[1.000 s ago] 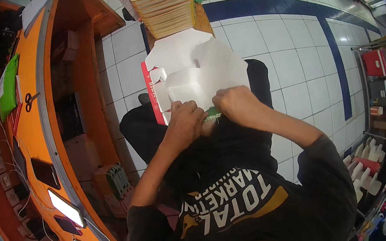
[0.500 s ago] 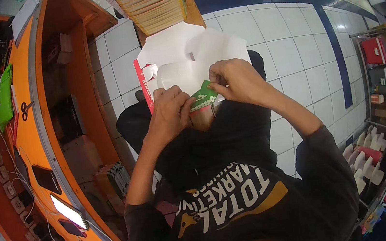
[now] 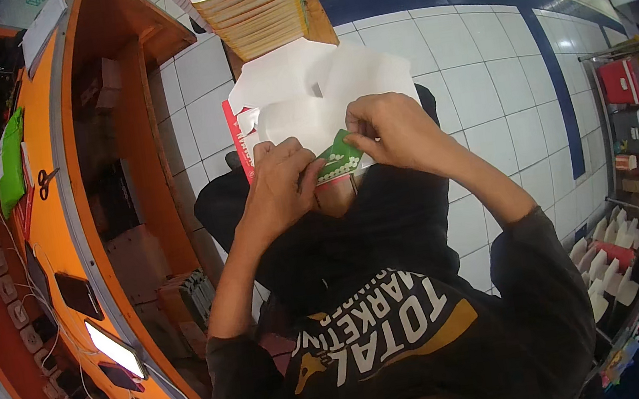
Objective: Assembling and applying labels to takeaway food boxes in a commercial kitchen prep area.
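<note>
A part-folded cardboard food box (image 3: 283,79), white inside, lies over my lap with its flaps spread. Its printed outer face shows as a red edge (image 3: 240,137) on the left and a green flap (image 3: 341,158) nearest me. My left hand (image 3: 278,181) is closed on the left end of this green flap, thumb pressed along it. At the flap's upper right corner, my right hand (image 3: 395,131) pinches the card between thumb and fingers. The underside of the box is hidden, as are some of my left fingertips.
Beyond the box rises a tall stack of nested paper trays (image 3: 251,15). An orange counter (image 3: 57,226) on the left bears scissors (image 3: 48,183), a green packet (image 3: 11,163) and several phones (image 3: 78,296). Folded white cartons (image 3: 609,262) fill a rack on the right.
Very little differs: both hands keep their hold on the green flap, with my right hand a touch farther from me. The whole view has shifted slightly.
</note>
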